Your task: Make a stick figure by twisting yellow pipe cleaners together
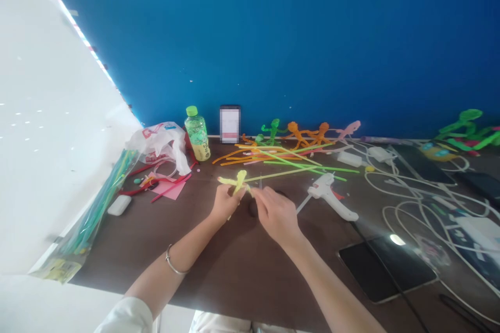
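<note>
Over the middle of the dark table, my left hand (225,203) is closed on a pale yellow pipe-cleaner figure (240,179), whose fuzzy limbs stick out above the fingers. Close beside it, my right hand (276,214) pinches at the figure's right side, where a thin yellow strand shows between the two hands. The exact part under the right fingertips is too small to make out. Just behind the hands lie loose orange, green and yellow pipe cleaners (289,158). A white glue gun (330,196) rests to the right of my right hand.
Finished-looking pipe-cleaner figures (299,135) stand along the blue wall. A drink bottle (198,134), a propped phone (230,125) and a plastic bag (160,143) are at the back. A pipe-cleaner pack (97,197) lies left; a black tablet (386,268) and white cables (394,213) lie right.
</note>
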A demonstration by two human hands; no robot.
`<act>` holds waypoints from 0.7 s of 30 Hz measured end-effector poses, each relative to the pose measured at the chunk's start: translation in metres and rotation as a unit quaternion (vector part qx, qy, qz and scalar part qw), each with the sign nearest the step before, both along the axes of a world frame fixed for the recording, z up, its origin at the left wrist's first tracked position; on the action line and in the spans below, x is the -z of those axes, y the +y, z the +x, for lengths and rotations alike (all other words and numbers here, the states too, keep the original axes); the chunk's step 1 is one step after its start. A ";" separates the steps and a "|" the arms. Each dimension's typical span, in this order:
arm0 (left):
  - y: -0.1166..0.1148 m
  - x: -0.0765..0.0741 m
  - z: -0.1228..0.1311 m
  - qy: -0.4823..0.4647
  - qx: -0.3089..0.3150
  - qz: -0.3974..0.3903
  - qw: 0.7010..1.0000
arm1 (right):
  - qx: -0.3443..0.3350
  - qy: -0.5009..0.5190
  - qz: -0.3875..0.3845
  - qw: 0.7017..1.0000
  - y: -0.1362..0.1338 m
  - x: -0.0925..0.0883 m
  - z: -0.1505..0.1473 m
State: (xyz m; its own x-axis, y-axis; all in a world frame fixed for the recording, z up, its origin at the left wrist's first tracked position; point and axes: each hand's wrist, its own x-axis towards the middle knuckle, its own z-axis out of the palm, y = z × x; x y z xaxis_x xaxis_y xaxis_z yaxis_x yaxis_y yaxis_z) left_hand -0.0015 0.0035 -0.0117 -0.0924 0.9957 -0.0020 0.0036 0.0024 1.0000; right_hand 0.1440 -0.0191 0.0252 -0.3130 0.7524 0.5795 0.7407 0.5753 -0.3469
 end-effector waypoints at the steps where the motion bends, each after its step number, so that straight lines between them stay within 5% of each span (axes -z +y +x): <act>1: 0.000 -0.001 0.001 -0.029 0.010 -0.016 0.999 | 0.003 0.012 0.012 1.000 0.003 -0.001 0.003; 9: -0.001 -0.013 0.005 -0.256 0.057 -0.083 0.961 | -0.015 0.110 0.011 0.994 0.006 0.012 -0.002; 17: 0.000 -0.017 0.002 -0.374 0.086 -0.156 0.910 | -0.023 0.124 -0.014 0.992 0.015 0.027 -0.001; 21: 0.002 -0.015 0.000 -0.340 0.085 -0.160 0.923 | -0.038 0.160 -0.020 0.986 0.020 0.028 0.005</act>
State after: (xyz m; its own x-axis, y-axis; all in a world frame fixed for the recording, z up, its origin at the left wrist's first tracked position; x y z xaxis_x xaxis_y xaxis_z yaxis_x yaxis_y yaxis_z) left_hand -0.0013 0.0055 0.0037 0.1960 0.9338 -0.2993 -0.5964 0.3558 0.7195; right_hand 0.1491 0.0007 -0.0033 -0.1757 0.7583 0.6278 0.5454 0.6059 -0.5792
